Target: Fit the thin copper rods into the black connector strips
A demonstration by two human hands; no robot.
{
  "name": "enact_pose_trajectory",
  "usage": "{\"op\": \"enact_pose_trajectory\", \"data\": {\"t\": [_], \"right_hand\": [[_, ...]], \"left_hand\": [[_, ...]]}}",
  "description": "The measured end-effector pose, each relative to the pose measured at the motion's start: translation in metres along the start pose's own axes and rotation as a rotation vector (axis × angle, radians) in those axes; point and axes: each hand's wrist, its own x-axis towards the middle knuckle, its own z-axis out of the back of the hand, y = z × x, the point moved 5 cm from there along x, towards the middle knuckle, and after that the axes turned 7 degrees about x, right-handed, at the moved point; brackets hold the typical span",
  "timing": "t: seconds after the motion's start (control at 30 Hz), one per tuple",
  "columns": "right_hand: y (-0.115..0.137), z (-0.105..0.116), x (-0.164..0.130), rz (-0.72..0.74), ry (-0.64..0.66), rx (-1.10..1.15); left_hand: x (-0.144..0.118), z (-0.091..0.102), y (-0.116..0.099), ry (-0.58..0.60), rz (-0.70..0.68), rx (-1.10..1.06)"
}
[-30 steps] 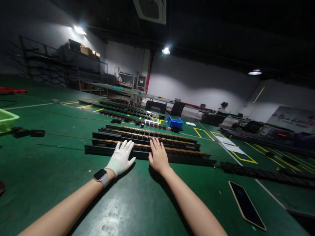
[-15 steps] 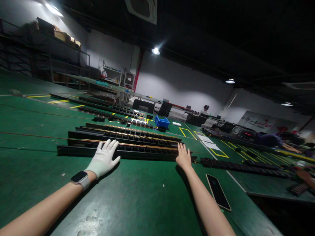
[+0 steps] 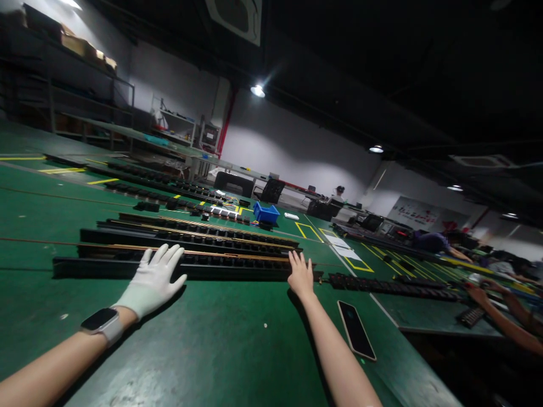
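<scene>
Several long black channel-shaped rails (image 3: 229,271) lie side by side on the green table, with black blocks and thin copper-coloured strips (image 3: 250,258) along them. My left hand (image 3: 153,278), in a white glove, rests palm down with its fingers spread over the left part of the nearest rail. Bare, my right hand (image 3: 301,276) lies flat near the right end of the same rails, fingers stretched out. Neither hand is wrapped round anything. What the fingertips touch under them cannot be made out exactly.
A phone (image 3: 356,329) lies right of my right forearm. Behind the rails stand a blue bin (image 3: 266,213) and rows of black blocks. A black block chain (image 3: 390,285) runs rightward. Another person's hands (image 3: 479,294) show at the far right; paper sheets (image 3: 341,246) lie mid-table.
The view has turned to the right, so the table and rails appear farther left. Both hands stay on the rails with fingers spread. The other person's hands at right now show more fully.
</scene>
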Motion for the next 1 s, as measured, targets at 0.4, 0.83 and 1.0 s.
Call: {"op": "enact_pose_trajectory", "data": {"t": [0.4,0.83,1.0], "right_hand": [[0.028,0.011,-0.001,0.078,0.018,0.025],[0.056,0.001,-0.004,0.135,0.005,0.07],[0.072,0.012,0.0,0.166,-0.029,0.081]], "left_hand": [[0.0,-0.002,0.002,-0.002,0.014,-0.034],[-0.001,-0.001,0.002,-0.001,0.019,0.0],[-0.002,-0.001,0.002,-0.001,0.021,0.004]]}}
